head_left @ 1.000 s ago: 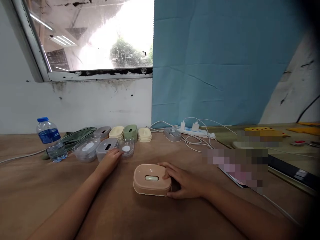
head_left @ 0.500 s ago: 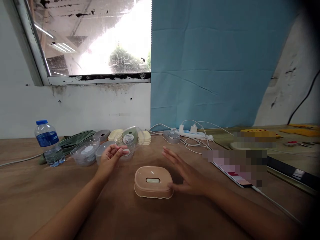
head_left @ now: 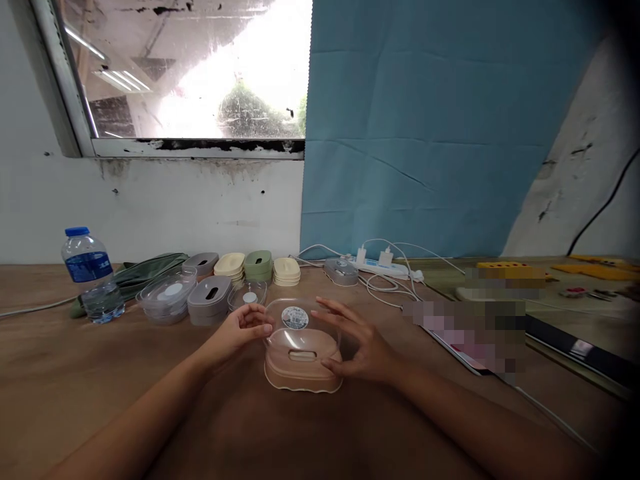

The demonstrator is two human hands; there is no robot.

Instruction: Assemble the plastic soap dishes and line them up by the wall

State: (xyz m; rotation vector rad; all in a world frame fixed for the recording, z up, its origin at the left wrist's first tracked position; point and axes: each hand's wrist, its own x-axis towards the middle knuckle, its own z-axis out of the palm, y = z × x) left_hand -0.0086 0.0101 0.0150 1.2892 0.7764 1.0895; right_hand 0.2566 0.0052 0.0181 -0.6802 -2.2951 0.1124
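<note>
A peach-coloured oval box (head_left: 303, 375) with a slot in its top rests on the wooden table in front of me. Tilted up over its back part is a clear plastic cover (head_left: 296, 317) with a round printed sticker. My left hand (head_left: 239, 339) pinches the left edge of that cover between thumb and fingers. On the other side, my right hand (head_left: 369, 348) has its fingers spread. Its fingertips are close to the cover's right edge and its thumb is by the box's right side; whether they touch is unclear.
Behind stand clear containers (head_left: 167, 298), grey boxes (head_left: 209, 300), cream lids (head_left: 287, 270) and a green stack (head_left: 259, 265). A water bottle (head_left: 90, 273) is at left. A power strip (head_left: 383, 268) with cables lies at back right, near a phone (head_left: 463, 357).
My left hand has brought the clear cover from among the containers at the back, rightward and nearer, over the peach box. My right hand stays beside the box, fingers still spread.
</note>
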